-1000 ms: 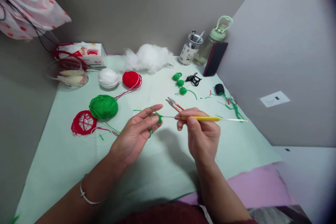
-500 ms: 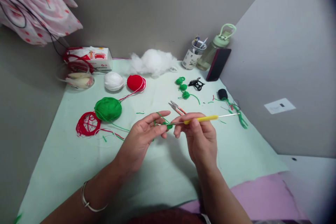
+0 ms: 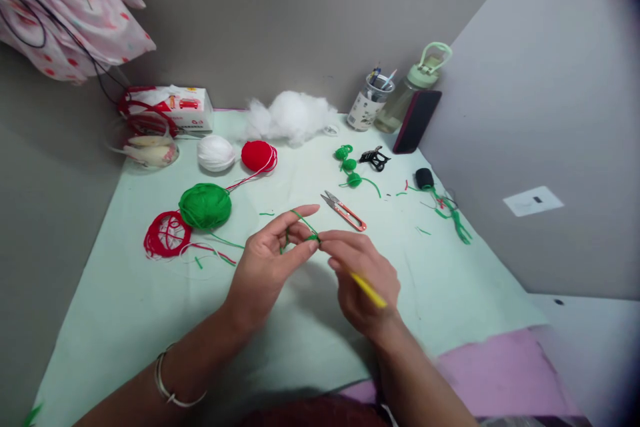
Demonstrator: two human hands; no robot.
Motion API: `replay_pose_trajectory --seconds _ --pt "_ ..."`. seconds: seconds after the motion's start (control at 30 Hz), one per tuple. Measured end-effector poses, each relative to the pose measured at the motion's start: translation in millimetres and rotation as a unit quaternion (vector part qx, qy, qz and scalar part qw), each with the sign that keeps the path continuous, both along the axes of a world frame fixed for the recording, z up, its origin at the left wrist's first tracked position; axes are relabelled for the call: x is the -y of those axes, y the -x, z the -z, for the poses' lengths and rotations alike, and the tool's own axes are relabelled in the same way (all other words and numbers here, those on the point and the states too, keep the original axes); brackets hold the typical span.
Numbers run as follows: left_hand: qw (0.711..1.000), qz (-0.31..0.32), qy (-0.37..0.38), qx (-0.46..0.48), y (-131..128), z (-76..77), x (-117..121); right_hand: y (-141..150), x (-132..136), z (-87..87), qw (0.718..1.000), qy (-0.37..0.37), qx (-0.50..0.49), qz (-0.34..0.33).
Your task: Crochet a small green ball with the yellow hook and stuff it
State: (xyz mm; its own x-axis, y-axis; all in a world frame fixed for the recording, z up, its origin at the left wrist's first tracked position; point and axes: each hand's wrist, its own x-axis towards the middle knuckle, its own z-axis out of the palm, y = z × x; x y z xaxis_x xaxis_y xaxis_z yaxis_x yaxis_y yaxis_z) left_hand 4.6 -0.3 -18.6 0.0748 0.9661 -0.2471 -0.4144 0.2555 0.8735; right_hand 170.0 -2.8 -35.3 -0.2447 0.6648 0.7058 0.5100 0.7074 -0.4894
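Observation:
My left hand (image 3: 267,260) pinches a small piece of green crochet work (image 3: 313,238) between thumb and fingers. A strand of green yarn runs over its raised index finger. Closed around a crochet hook with a yellow handle (image 3: 369,290), my right hand (image 3: 367,280) has its fingertips against the green piece. The hook's tip is hidden at the fingers, and the handle is blurred. From the green yarn ball (image 3: 205,206) on the left, a strand leads toward my left hand. Orange-handled thread snips (image 3: 345,211) lie just beyond my right hand.
White (image 3: 215,153) and red yarn balls (image 3: 259,156) sit behind the green one, near a red yarn coil (image 3: 167,235). White stuffing (image 3: 295,117), small green crocheted pieces (image 3: 354,179), a black hair clip (image 3: 375,159), a pen cup (image 3: 367,105), a bottle (image 3: 404,97) and a phone (image 3: 417,121) stand farther back.
My right hand has turned, so the yellow handle now slants down toward me instead of pointing right. It has moved slightly left and down, uncovering the snips' handles.

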Motion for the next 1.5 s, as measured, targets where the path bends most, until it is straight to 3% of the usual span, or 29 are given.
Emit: replay_pose_trajectory --seconds 0.07,0.13,0.2,0.23,0.3,0.37,0.43,0.5,0.63,0.7,0.77,0.83,0.9,1.0,1.17,1.33,1.5 --pt "0.997 0.014 0.038 0.061 -0.8 1.6 -0.2 0.5 0.0 3.0 0.994 -0.075 0.072 0.036" --pt "0.986 0.043 0.089 0.133 -0.1 2.2 -2.4 0.1 -1.3 2.7 0.995 -0.080 0.043 0.032" --pt "0.976 0.064 0.114 0.174 1.9 1.2 -5.6 -1.0 -4.1 -0.9 0.996 0.019 -0.083 0.004" --pt "0.975 0.065 0.112 0.179 3.1 0.2 -6.9 -1.5 -6.1 -3.2 0.982 0.086 -0.167 -0.009" --pt "0.978 0.059 0.097 0.173 4.9 -2.3 -8.3 -1.8 -10.4 -7.4 0.927 0.199 -0.317 -0.028" --pt "0.983 0.052 0.081 0.157 5.1 -4.3 -7.8 -0.4 -14.1 -9.5 0.882 0.260 -0.389 -0.054" --pt "0.987 0.055 0.068 0.134 3.7 -4.8 -6.3 2.5 -15.0 -9.6 0.877 0.277 -0.385 -0.075" --pt "0.991 0.056 0.057 0.107 1.7 -4.0 -4.7 5.7 -12.2 -8.4 0.903 0.252 -0.342 -0.072" --pt "0.994 0.032 0.052 0.089 -1.5 -1.8 -2.6 7.2 -1.0 -4.0 0.977 0.120 -0.173 -0.015" --pt "0.988 0.052 0.075 0.122 -1.7 -1.3 -3.0 4.2 1.8 -2.2 0.995 0.051 -0.086 -0.003" --pt "0.979 0.077 0.100 0.163 -0.3 -1.1 -4.6 -0.2 0.1 -2.3 0.996 0.038 -0.084 -0.005" --pt "0.974 0.070 0.108 0.185 2.0 -0.9 -6.9 -4.2 -4.9 -4.4 0.978 0.104 -0.178 -0.005" --pt "0.978 0.046 0.100 0.179 4.3 -1.2 -8.5 -5.6 -10.3 -7.2 0.936 0.200 -0.289 -0.011" --pt "0.988 0.045 0.072 0.129 5.0 -2.8 -7.7 -2.5 -13.9 -9.6 0.891 0.276 -0.355 -0.060" --pt "0.994 0.067 0.050 0.073 1.3 -5.6 -4.6 2.5 -10.5 -7.8 0.897 0.274 -0.336 -0.089" --pt "0.994 0.070 0.048 0.071 2.0 -5.8 -6.2 0.0 -12.9 -8.6 0.866 0.316 -0.378 -0.080" --pt "0.995 0.063 0.053 0.058 4.3 -6.9 -5.7 -1.1 -16.8 -12.1 0.842 0.336 -0.406 -0.114"
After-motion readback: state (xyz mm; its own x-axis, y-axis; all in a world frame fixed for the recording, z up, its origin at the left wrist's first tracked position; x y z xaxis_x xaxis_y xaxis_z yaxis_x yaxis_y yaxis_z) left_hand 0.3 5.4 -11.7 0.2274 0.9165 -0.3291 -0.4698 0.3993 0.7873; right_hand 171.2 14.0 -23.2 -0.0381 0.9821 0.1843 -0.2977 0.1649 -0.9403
